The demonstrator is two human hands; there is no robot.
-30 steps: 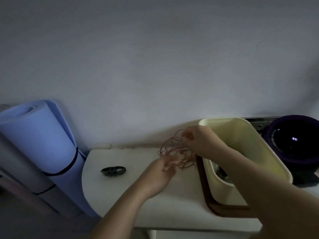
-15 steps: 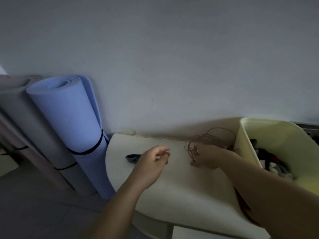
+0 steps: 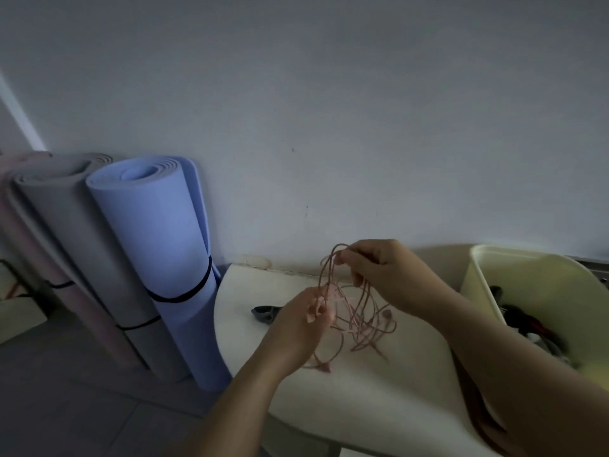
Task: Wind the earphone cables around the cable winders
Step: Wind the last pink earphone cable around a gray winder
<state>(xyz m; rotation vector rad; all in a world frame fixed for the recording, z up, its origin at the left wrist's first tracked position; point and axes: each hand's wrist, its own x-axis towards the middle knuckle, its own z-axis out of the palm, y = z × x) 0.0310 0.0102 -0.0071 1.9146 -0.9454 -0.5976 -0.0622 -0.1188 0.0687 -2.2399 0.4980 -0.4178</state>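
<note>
A tangled pink earphone cable (image 3: 361, 319) hangs in loose loops over the white table (image 3: 372, 397). My right hand (image 3: 385, 272) pinches the upper loops and lifts them above the tabletop. My left hand (image 3: 298, 328) holds a lower part of the same cable between its fingertips. The cable's loose ends trail on the table. A dark cable winder (image 3: 265, 313) lies flat on the table just left of my left hand, partly hidden by it.
A pale yellow bin (image 3: 534, 291) with dark cables inside stands at the right on a brown tray. Rolled mats, one blue (image 3: 168, 258) and one grey (image 3: 75, 252), lean against the wall left of the table. The wall runs right behind the table.
My right hand has raised the cable bundle off the table. My left hand, empty half a second ago, has come in and taken hold of the cable. The view has shifted left.
</note>
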